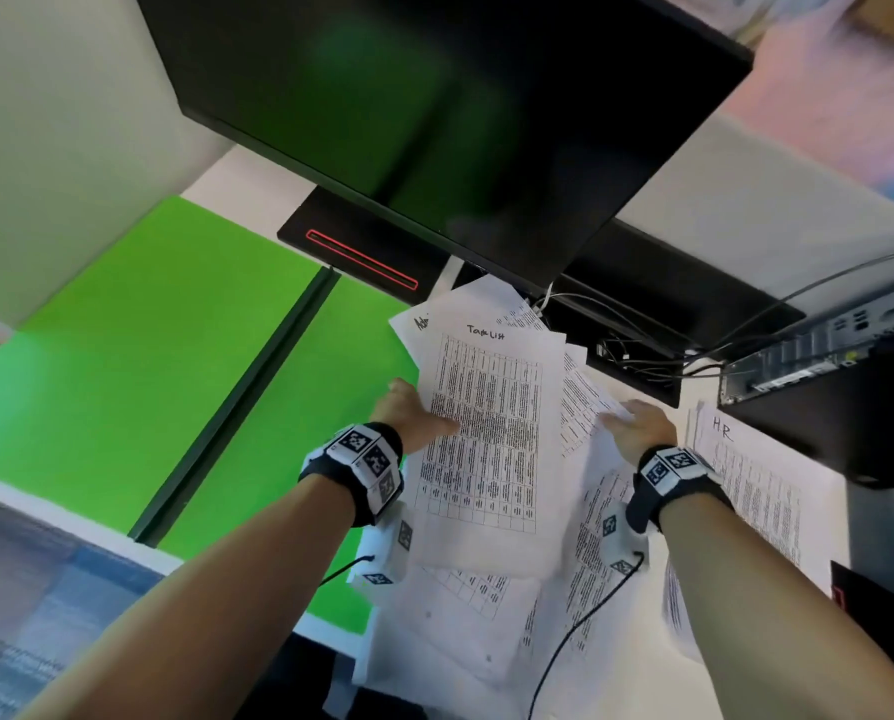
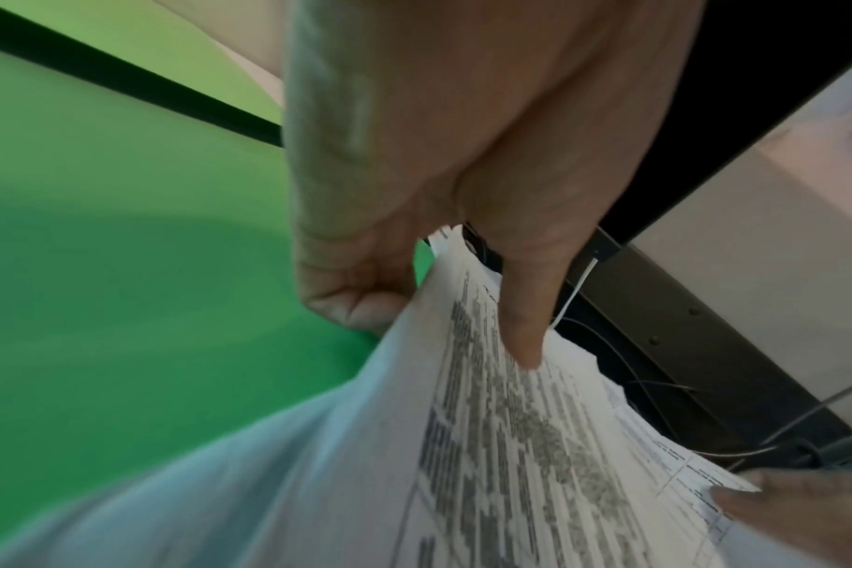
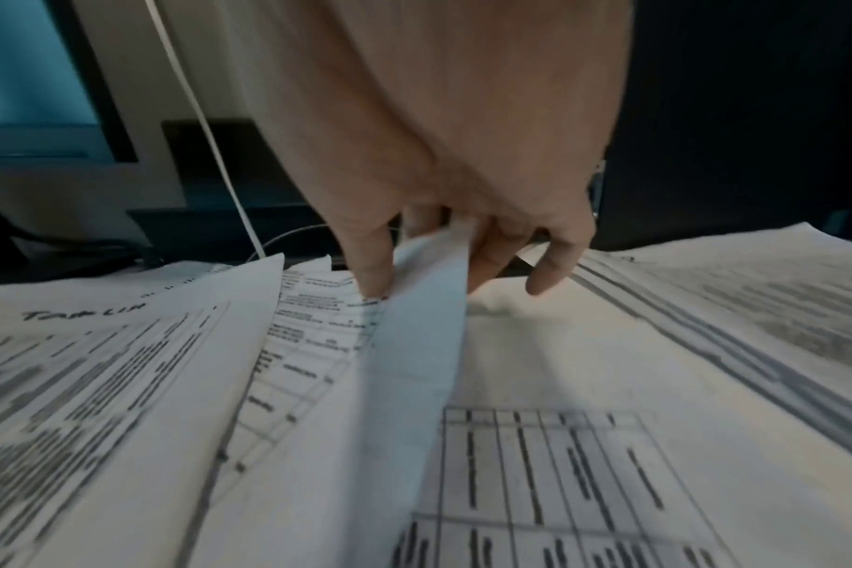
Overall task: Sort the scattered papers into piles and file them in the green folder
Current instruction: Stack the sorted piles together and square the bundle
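The green folder (image 1: 138,356) lies open on the desk at the left, a black spine down its middle. My left hand (image 1: 414,415) pinches the left edge of a raised bundle of papers (image 1: 486,433) whose top sheet is headed "Task List"; the thumb (image 2: 526,326) lies on top and the fingers (image 2: 346,303) curl underneath. My right hand (image 1: 637,426) pinches a lifted sheet (image 3: 414,326) between thumb and fingers at the bundle's right side. More printed sheets (image 1: 486,641) lie spread below, and a sheet marked "HR" (image 1: 746,475) rests on the right.
A black monitor (image 1: 460,122) on its stand (image 1: 351,252) hangs over the back of the desk. Cables (image 1: 642,345) and a small computer (image 1: 824,350) sit at the back right. Each wrist camera trails a thin black cable (image 1: 569,631) over the papers.
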`<action>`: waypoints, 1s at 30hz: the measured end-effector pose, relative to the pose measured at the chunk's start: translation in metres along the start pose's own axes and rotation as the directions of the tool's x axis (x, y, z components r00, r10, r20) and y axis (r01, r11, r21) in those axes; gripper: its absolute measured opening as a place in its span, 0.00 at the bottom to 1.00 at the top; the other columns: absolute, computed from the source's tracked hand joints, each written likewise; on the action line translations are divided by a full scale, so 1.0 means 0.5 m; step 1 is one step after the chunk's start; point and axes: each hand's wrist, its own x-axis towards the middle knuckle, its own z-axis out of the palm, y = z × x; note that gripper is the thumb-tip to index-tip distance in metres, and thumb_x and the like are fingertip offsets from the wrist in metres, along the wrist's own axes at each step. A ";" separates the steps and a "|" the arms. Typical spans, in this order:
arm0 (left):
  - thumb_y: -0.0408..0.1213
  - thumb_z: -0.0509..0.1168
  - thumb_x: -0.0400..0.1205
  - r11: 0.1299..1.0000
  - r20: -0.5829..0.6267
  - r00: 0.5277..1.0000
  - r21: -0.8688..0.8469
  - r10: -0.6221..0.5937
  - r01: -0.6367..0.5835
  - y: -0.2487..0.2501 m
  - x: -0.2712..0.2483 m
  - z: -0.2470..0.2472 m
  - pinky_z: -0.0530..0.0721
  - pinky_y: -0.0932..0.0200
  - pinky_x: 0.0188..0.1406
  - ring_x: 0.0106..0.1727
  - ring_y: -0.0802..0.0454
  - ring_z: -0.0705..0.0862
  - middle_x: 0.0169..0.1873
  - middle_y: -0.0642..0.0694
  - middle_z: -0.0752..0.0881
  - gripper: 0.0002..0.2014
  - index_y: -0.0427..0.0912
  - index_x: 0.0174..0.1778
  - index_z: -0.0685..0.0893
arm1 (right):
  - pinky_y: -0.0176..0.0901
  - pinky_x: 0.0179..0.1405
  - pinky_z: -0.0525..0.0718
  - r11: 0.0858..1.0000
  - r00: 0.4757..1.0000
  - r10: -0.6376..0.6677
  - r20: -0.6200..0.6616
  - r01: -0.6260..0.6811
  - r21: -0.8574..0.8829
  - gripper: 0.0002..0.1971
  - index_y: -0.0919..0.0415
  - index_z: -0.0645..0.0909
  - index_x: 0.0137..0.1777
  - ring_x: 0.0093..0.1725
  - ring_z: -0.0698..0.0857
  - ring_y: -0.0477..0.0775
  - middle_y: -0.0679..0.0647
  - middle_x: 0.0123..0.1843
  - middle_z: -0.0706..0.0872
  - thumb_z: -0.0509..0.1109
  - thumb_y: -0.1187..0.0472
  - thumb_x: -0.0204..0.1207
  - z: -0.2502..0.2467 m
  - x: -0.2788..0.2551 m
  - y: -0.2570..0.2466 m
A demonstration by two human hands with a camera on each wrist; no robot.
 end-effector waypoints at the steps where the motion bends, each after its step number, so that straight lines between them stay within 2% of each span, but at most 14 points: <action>1: 0.41 0.77 0.75 1.000 0.039 0.999 0.025 0.009 -0.010 0.001 0.005 0.006 0.88 0.51 0.52 0.56 0.44 0.86 0.55 0.42 0.86 0.26 0.36 0.66 0.78 | 0.52 0.59 0.79 0.998 0.997 -0.058 -0.058 0.057 -0.016 0.16 0.58 0.86 0.57 0.62 0.83 0.65 0.64 0.61 0.85 0.69 0.49 0.77 -0.009 -0.006 -0.001; 4: 0.36 0.69 0.83 0.997 0.077 0.994 -0.004 0.081 -0.081 0.007 0.001 0.018 0.86 0.57 0.41 0.44 0.48 0.86 0.49 0.43 0.88 0.03 0.43 0.49 0.82 | 0.49 0.48 0.76 0.985 0.945 -0.172 -0.279 0.159 -0.070 0.15 0.68 0.85 0.57 0.59 0.84 0.70 0.70 0.58 0.88 0.64 0.57 0.84 -0.048 -0.036 -0.009; 5: 0.35 0.67 0.84 0.995 0.069 0.992 -0.027 0.102 -0.100 0.008 0.002 0.019 0.85 0.57 0.38 0.42 0.47 0.86 0.50 0.43 0.88 0.02 0.43 0.51 0.82 | 0.49 0.47 0.74 0.987 0.926 -0.161 -0.341 0.154 -0.048 0.15 0.70 0.84 0.57 0.59 0.84 0.71 0.72 0.57 0.87 0.62 0.58 0.85 -0.069 -0.050 -0.010; 9: 0.33 0.60 0.85 0.992 -0.073 0.993 -0.081 0.094 -0.100 0.005 0.011 0.010 0.88 0.50 0.43 0.53 0.34 0.88 0.56 0.38 0.88 0.17 0.37 0.71 0.77 | 0.58 0.57 0.80 0.998 0.894 0.034 -0.447 -0.002 0.070 0.15 0.74 0.84 0.56 0.60 0.83 0.76 0.76 0.58 0.86 0.62 0.62 0.82 -0.144 -0.098 0.048; 10: 0.33 0.59 0.86 0.990 -0.105 0.990 -0.094 0.091 -0.101 0.004 0.015 0.008 0.89 0.48 0.42 0.53 0.33 0.88 0.56 0.38 0.88 0.18 0.36 0.72 0.75 | 0.58 0.58 0.80 0.999 0.912 0.035 -0.408 -0.016 0.049 0.14 0.73 0.84 0.53 0.59 0.84 0.76 0.75 0.56 0.86 0.63 0.62 0.81 -0.145 -0.114 0.072; 12: 0.31 0.58 0.87 0.989 -0.153 0.985 -0.113 0.079 -0.097 0.004 0.017 0.006 0.85 0.53 0.29 0.41 0.42 0.86 0.53 0.39 0.86 0.18 0.35 0.73 0.73 | 0.54 0.51 0.80 1.000 0.973 0.003 -0.229 -0.008 -0.022 0.10 0.69 0.83 0.42 0.50 0.86 0.69 0.69 0.46 0.86 0.65 0.63 0.79 -0.120 -0.149 0.119; 15: 0.32 0.59 0.87 0.987 -0.167 0.984 -0.141 0.054 -0.078 0.004 0.021 0.010 0.79 0.60 0.25 0.33 0.53 0.80 0.50 0.41 0.85 0.18 0.34 0.73 0.72 | 0.46 0.35 0.71 0.994 0.986 0.097 0.136 -0.089 -0.067 0.19 0.59 0.68 0.28 0.31 0.74 0.53 0.53 0.30 0.72 0.69 0.61 0.78 -0.048 -0.205 0.170; 17: 0.36 0.62 0.86 0.990 -0.170 0.984 -0.126 0.047 -0.069 0.007 0.013 0.016 0.86 0.54 0.34 0.41 0.48 0.84 0.58 0.36 0.84 0.22 0.34 0.75 0.68 | 0.46 0.45 0.79 0.986 0.938 0.165 0.305 -0.149 -0.075 0.14 0.61 0.78 0.36 0.38 0.82 0.53 0.53 0.39 0.82 0.74 0.53 0.75 -0.009 -0.231 0.190; 18: 0.38 0.64 0.85 0.993 -0.168 0.985 -0.097 0.047 -0.064 0.011 0.005 0.019 0.88 0.51 0.42 0.49 0.43 0.86 0.64 0.34 0.82 0.27 0.35 0.78 0.64 | 0.47 0.54 0.81 0.982 0.924 0.180 0.337 -0.190 -0.003 0.19 0.63 0.82 0.50 0.50 0.86 0.56 0.55 0.51 0.86 0.78 0.48 0.70 0.000 -0.237 0.194; 20: 0.43 0.68 0.84 0.998 -0.150 0.988 -0.033 0.044 -0.050 0.018 -0.007 0.032 0.88 0.51 0.51 0.58 0.39 0.85 0.69 0.31 0.79 0.36 0.36 0.82 0.57 | 0.53 0.65 0.79 0.913 0.915 0.231 0.331 -0.321 0.250 0.43 0.68 0.74 0.72 0.63 0.82 0.60 0.60 0.71 0.81 0.82 0.42 0.64 0.011 -0.234 0.195; 22: 0.42 0.70 0.82 0.999 -0.100 0.994 -0.012 0.044 -0.046 0.027 -0.017 0.051 0.87 0.55 0.40 0.42 0.46 0.84 0.60 0.32 0.82 0.39 0.34 0.83 0.55 | 0.57 0.69 0.77 0.827 0.908 0.237 0.345 -0.375 0.419 0.46 0.68 0.70 0.76 0.67 0.79 0.62 0.65 0.77 0.76 0.80 0.39 0.66 0.016 -0.229 0.177; 24: 0.38 0.72 0.81 1.000 -0.060 0.998 -0.015 0.025 -0.026 0.033 -0.025 0.074 0.85 0.57 0.34 0.35 0.50 0.80 0.65 0.31 0.81 0.42 0.34 0.85 0.54 | 0.61 0.75 0.71 0.761 0.887 0.240 0.394 -0.424 0.491 0.52 0.63 0.62 0.82 0.78 0.71 0.66 0.63 0.83 0.69 0.78 0.35 0.65 0.025 -0.224 0.159; 27: 0.35 0.74 0.77 0.996 -0.130 0.989 0.052 0.075 -0.068 0.031 -0.047 0.110 0.85 0.44 0.60 0.60 0.35 0.85 0.70 0.29 0.80 0.37 0.31 0.80 0.64 | 0.63 0.78 0.68 0.707 0.890 0.218 0.400 -0.427 0.563 0.54 0.61 0.56 0.85 0.81 0.67 0.68 0.61 0.84 0.66 0.79 0.38 0.66 0.051 -0.208 0.145; 30: 0.33 0.75 0.77 0.998 -0.055 0.996 -0.003 0.068 -0.068 0.024 -0.064 0.146 0.83 0.47 0.67 0.69 0.35 0.81 0.70 0.32 0.80 0.35 0.31 0.78 0.67 | 0.60 0.78 0.69 0.642 0.917 0.161 0.364 -0.378 0.668 0.50 0.66 0.58 0.84 0.80 0.70 0.67 0.60 0.81 0.71 0.81 0.49 0.69 0.056 -0.200 0.144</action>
